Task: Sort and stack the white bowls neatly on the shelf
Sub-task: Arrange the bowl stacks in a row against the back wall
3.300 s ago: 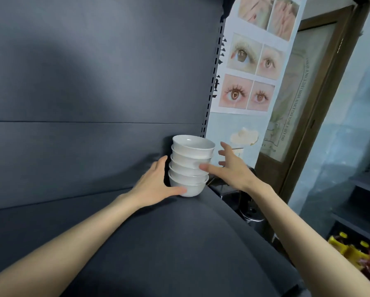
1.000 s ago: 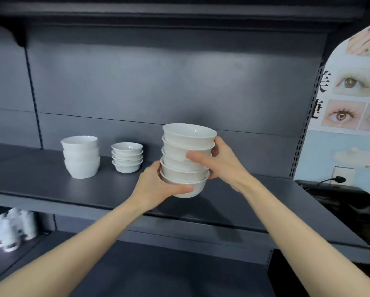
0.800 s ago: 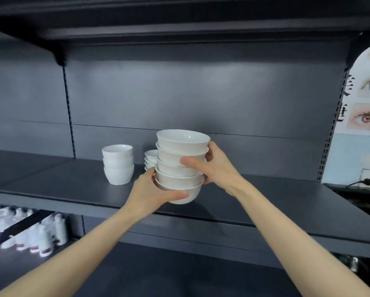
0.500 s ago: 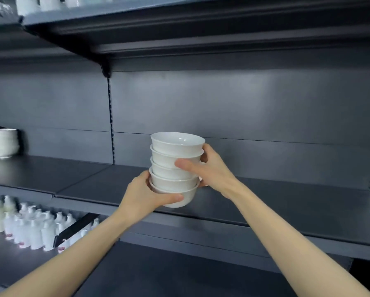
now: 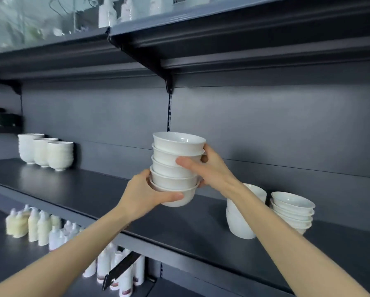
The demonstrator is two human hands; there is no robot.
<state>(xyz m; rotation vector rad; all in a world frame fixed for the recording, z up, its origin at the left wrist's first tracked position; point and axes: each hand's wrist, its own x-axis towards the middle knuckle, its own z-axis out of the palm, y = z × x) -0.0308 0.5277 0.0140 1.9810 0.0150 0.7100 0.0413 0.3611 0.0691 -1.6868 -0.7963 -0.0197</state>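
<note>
I hold a stack of several white bowls (image 5: 175, 166) in the air above the dark shelf (image 5: 94, 189). My left hand (image 5: 145, 195) cups the bottom bowl from the left, thumb across its front. My right hand (image 5: 209, 170) grips the stack's right side, thumb on the middle bowls. To the right, two stacks stand on the shelf: a deeper stack of white bowls (image 5: 241, 224), partly hidden by my right forearm, and a shallower stack of small bowls (image 5: 292, 211). Three tall bowl stacks (image 5: 45, 151) stand at the far left.
An upper shelf (image 5: 222, 39) overhangs close above, held by a black bracket (image 5: 168, 82). Below, a lower shelf carries many white bottles (image 5: 36, 226) and a black tag holder (image 5: 119, 269). Open shelf surface lies between the left stacks and the held stack.
My view has swung left along the shelving while both hands kept the stack lifted. The two stacks are now on the right, and three tall stacks have come into sight at left.
</note>
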